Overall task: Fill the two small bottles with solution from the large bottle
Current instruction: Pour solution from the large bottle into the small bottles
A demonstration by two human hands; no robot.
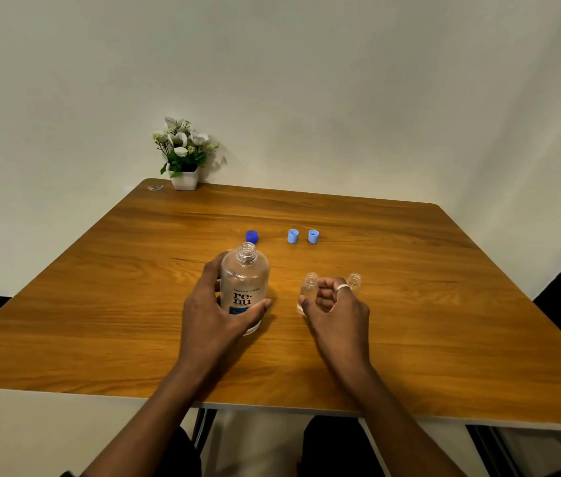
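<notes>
The left hand curls thumb and fingers round the large bottle, clear, round-shouldered plastic, standing uncapped on the wood-grain worktop. The right hand, fingers loosely curled, sits between the 2 clear small bottles; I cannot tell whether it holds either. Beyond stand 1 dark blue cap and 2 pale blue caps.

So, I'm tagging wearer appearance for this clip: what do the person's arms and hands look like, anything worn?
Both forearms are bare as far as they show; no glove, watch or bracelet is visible. The left hand wears nothing. The right hand carries one plain pale silvery band ring on a finger.
</notes>
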